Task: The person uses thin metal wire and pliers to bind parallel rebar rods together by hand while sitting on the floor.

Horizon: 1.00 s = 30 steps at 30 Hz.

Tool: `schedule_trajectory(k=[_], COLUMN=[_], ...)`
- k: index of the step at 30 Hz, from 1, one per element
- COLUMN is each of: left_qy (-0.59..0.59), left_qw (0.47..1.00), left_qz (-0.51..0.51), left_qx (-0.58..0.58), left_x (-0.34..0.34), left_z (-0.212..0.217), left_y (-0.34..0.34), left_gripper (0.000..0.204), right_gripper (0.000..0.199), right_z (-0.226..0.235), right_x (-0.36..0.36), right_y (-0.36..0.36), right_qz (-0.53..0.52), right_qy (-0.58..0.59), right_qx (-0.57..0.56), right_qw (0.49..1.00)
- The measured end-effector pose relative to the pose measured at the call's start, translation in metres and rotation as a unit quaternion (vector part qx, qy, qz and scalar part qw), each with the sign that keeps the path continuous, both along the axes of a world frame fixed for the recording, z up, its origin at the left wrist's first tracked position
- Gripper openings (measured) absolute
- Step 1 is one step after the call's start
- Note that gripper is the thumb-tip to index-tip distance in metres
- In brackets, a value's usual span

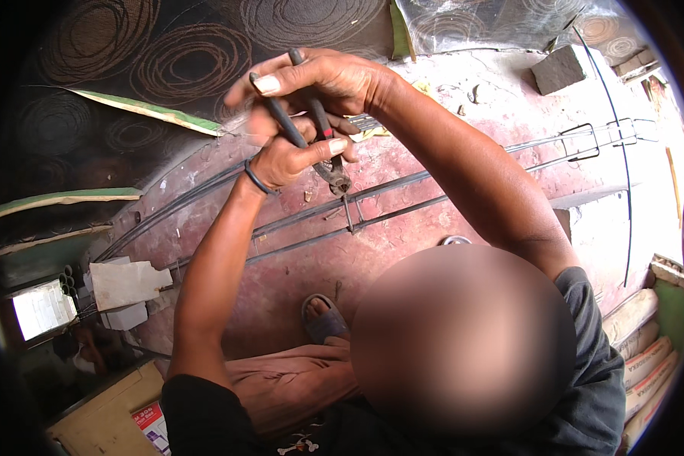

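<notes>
My right hand (323, 76) and my left hand (289, 156) are both closed on a pair of dark-handled pincers (311, 121). The right hand wraps the upper handles. The left hand, with a dark band at its wrist, holds them lower down, close to the jaws. The jaws (338, 182) point down and touch the top of a thin steel stirrup (349, 214) on several long steel bars (403, 205). These bars run across the reddish concrete floor from lower left to upper right. More rectangular stirrups (581, 143) sit further along them at the right.
A grey block (558, 68) lies top right, white blocks (125, 285) and pipe ends (67, 281) at the left. Sacks (646, 361) are stacked lower right. A sandalled foot (323, 315) rests below the bars. A dark patterned sheet (167, 53) covers the top left.
</notes>
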<state>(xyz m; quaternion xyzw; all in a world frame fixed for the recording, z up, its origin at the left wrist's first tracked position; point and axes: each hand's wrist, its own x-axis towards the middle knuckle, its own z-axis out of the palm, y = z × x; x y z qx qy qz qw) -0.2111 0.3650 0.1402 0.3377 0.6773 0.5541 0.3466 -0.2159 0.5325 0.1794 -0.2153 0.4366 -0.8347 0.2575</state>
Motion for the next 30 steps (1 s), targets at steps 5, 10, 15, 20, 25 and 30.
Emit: schedule_trajectory(k=[5, 10, 15, 20, 25, 30], left_qy=[0.32, 0.305, -0.088, -0.116, -0.032, 0.13], left_qw=[0.932, 0.893, 0.992, 0.986, 0.994, 0.931], left_qz=[0.149, 0.305, 0.076, 0.103, 0.061, -0.002], left_qx=[-0.082, -0.13, 0.042, 0.06, -0.09, -0.342], left_x=[0.012, 0.034, 0.015, 0.007, -0.013, -0.033], left_z=[0.006, -0.025, -0.005, -0.015, -0.034, -0.067], left_y=[0.008, 0.028, 0.016, 0.013, -0.014, -0.059], left_gripper=[0.049, 0.033, 0.025, 0.03, 0.046, 0.041], right_gripper=[0.048, 0.052, 0.03, 0.027, 0.029, 0.041], right_z=[-0.007, -0.014, -0.002, -0.013, -0.004, 0.057], right_x=[-0.005, 0.002, 0.0, -0.007, -0.009, 0.031], right_y=[-0.031, -0.035, 0.005, -0.005, 0.024, 0.057], right_qz=[-0.379, -0.493, -0.097, -0.154, -0.3, -0.343], right_qy=[-0.124, -0.084, 0.062, -0.032, 0.038, 0.061], right_qx=[0.133, 0.265, 0.115, 0.067, 0.075, 0.024], right_qw=[0.907, 0.824, 0.987, 0.985, 0.95, 0.937])
